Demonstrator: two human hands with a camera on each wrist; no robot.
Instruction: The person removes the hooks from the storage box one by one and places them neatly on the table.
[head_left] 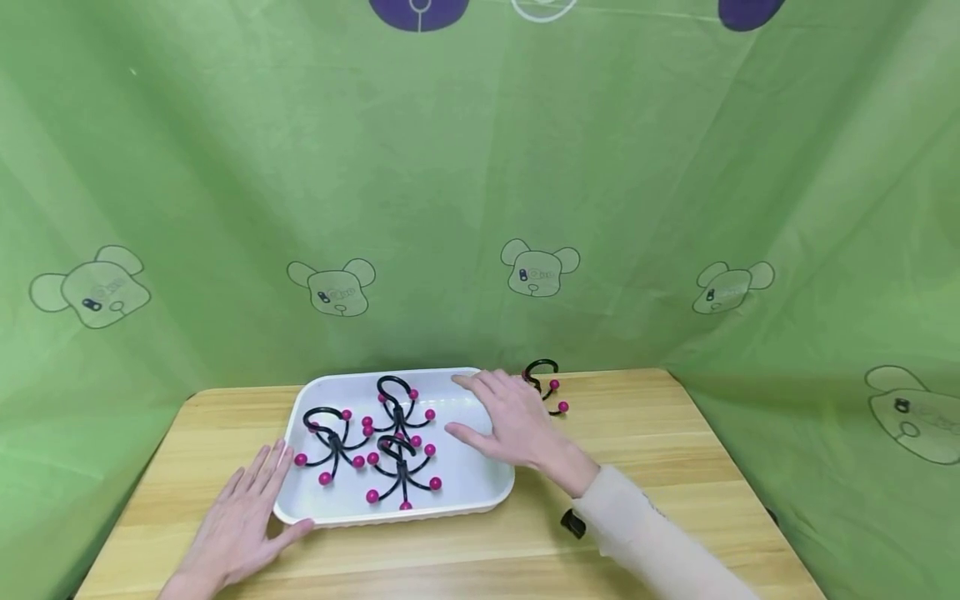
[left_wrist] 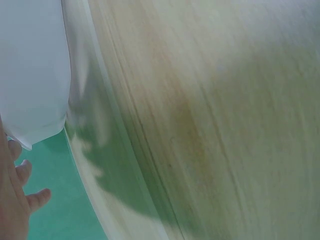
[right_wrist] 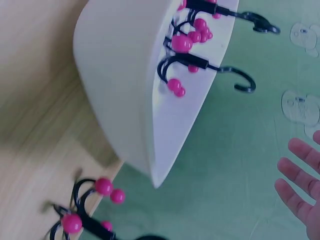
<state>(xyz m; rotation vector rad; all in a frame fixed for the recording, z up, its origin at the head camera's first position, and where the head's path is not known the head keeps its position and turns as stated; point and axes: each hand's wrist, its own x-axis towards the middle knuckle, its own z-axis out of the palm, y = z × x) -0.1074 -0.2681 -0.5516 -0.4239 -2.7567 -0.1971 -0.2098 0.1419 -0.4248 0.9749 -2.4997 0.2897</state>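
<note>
A white tray [head_left: 480, 492] holds three black hanging hooks with several curved prongs tipped by pink balls: a left hook [head_left: 334, 443], a back hook [head_left: 398, 414] and a front hook [head_left: 402, 472]. At the tray's left end is my left hand [head_left: 243, 512], fingers extended along the rim and thumb near the front corner. My right hand [head_left: 510, 417] hovers over the tray's right end with fingers spread and nothing in them. Another such hook [head_left: 553, 385] lies on the table beyond the right hand, partly hidden by it; the right wrist view shows this hook [right_wrist: 90, 222] beside the tray.
The wooden table [head_left: 660, 467] extends in front of the tray and to both sides. A green curtain [head_left: 435, 183] with bear prints hangs behind and around it. Near my right sleeve [head_left: 637, 525] is a small black object [head_left: 573, 523].
</note>
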